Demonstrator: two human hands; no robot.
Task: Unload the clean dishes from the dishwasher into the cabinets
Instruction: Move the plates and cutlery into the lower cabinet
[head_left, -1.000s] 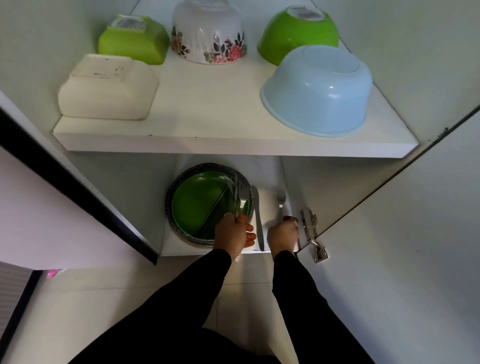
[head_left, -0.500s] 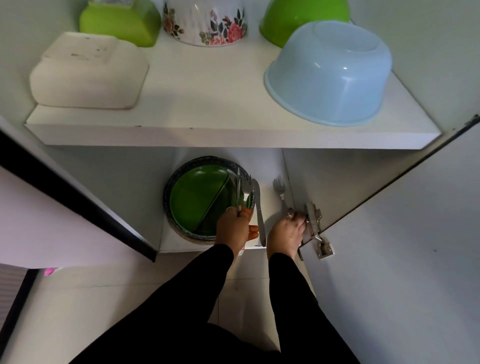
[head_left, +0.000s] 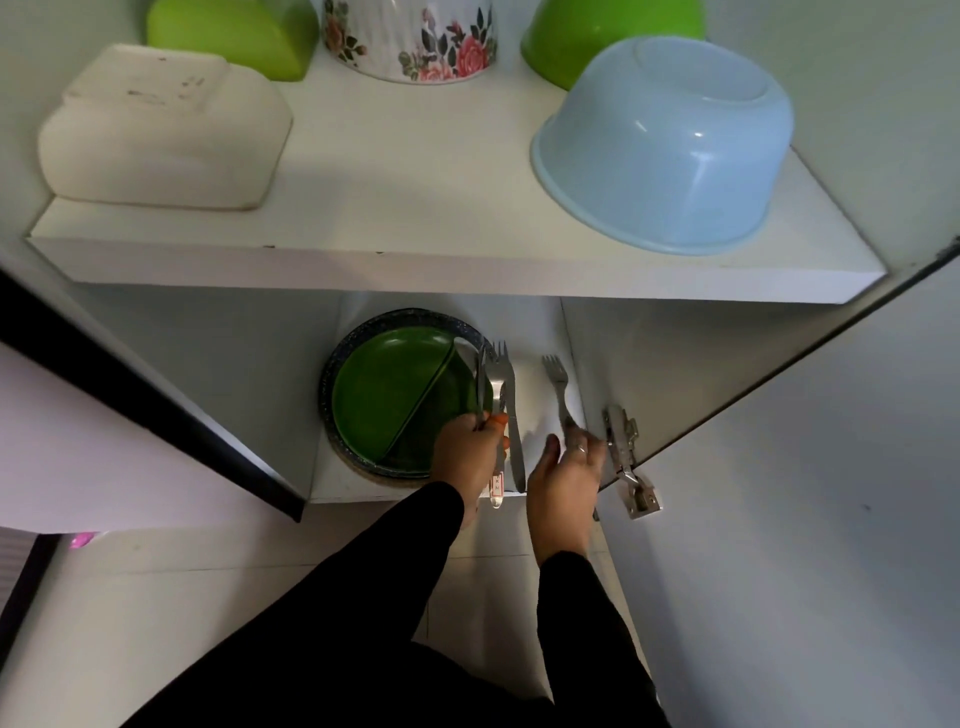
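Note:
On the lower cabinet shelf (head_left: 343, 483), a green plate (head_left: 384, 395) lies on a dark-rimmed plate (head_left: 332, 364). My left hand (head_left: 467, 452) is shut on a bundle of cutlery (head_left: 493, 384), tines pointing into the cabinet above the plates' right edge. Right of that bundle, a knife (head_left: 515, 447) lies flat on the shelf. A single fork (head_left: 557, 379) lies further right near the cabinet wall. My right hand (head_left: 563, 478) has its fingertips on the end of that fork's handle, with the thumb spread apart.
Upside down on the upper shelf (head_left: 415, 260) are a cream square container (head_left: 161, 130), a light blue bowl (head_left: 665, 140), a floral bowl (head_left: 410, 41) and two green bowls (head_left: 234, 31) (head_left: 597, 36). A metal hinge (head_left: 623, 452) and the open right door (head_left: 779, 519) flank my right hand.
My right hand laid the single fork on the shelf by the wall and loosened its grip. My left hand kept hold of the cutlery. The view dropped closer to the shelves.

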